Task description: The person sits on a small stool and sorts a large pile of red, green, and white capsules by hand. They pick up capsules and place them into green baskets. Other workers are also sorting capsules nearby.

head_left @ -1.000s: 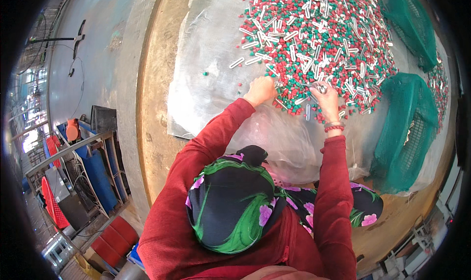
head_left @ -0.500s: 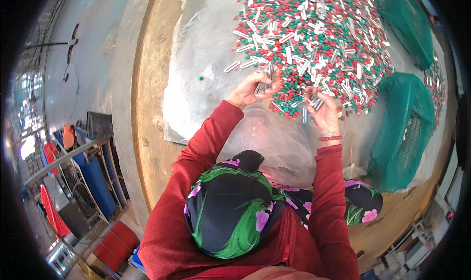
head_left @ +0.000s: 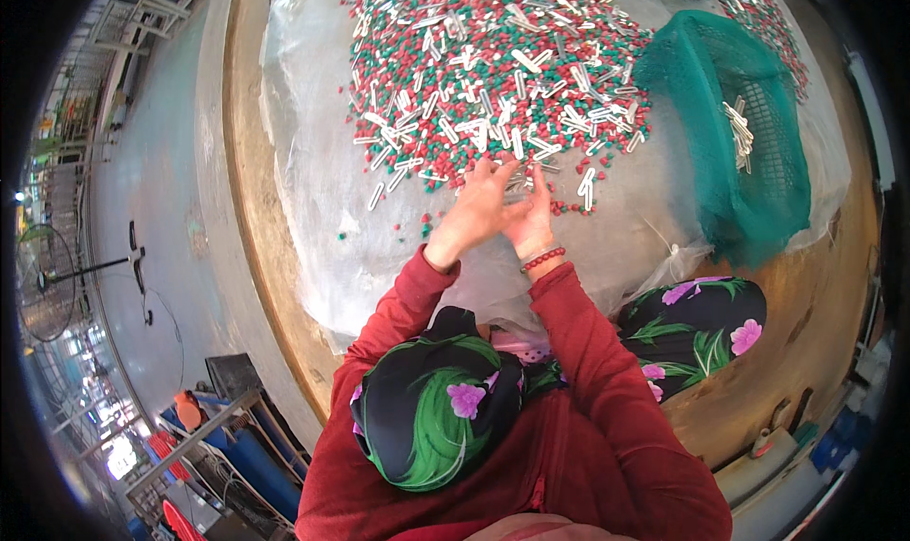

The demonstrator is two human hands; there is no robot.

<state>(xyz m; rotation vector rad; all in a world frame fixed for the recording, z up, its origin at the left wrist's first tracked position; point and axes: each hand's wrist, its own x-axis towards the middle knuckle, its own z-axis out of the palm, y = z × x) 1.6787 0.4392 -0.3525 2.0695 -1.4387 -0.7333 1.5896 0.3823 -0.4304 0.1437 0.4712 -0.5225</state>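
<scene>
Both hands meet at the near edge of a heap of small red, green and white pieces [head_left: 455,86] mixed with white and clear plastic strips [head_left: 526,61]. My left hand [head_left: 474,209] reaches across in front of my right palm, its fingers curled over a few clear strips that are partly hidden. My right hand [head_left: 536,223], with a red bead bracelet at the wrist, is turned palm inward with its fingers stretched up and apart. To the right stands a green mesh basket [head_left: 687,147], and a bunch of pale strips [head_left: 737,135] lies inside it.
The heap lies on a translucent plastic sheet [head_left: 294,190] over a wooden platform [head_left: 275,304]. Loose strips and a few pieces lie near my hands. Another heap of pieces [head_left: 758,15] is beyond the basket. A metal rack [head_left: 227,413] stands at lower left.
My hands have come together from apart. The bunch of strips is gone from my right hand, and a bunch now shows in the basket. The view has shifted, moving the heap leftward in it.
</scene>
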